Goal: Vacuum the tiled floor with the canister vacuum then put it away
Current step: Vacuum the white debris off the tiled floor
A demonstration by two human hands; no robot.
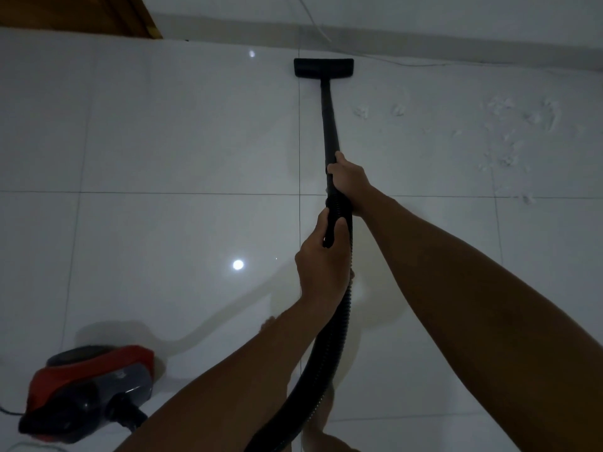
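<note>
A black wand (327, 122) is gripped by both hands over a glossy tiled floor (163, 141). The right hand (347, 181) is wrapped round the wand's upper part; the left hand (321, 265) is curled round the handle just below, where the ribbed hose (329, 347) is joined. The floor head (323, 67) is laid flat at the far end of the stroke, near the wall (456, 17) and straddling a grout line. A thin white cord (424, 64) is seen along the skirting just beyond it. The red and grey canister (88, 393) is parked on the floor at lower left, linked to the handle by the hose.

The vacuuming step is judged to be in hand, with putting away not yet begun. Pale crumbly debris (509, 132) is scattered over the tiles to the right of the wand, well apart from the head. The next move is likely to call for the head to be drawn back and shifted right over that patch, with the cord kept clear of the head.
</note>
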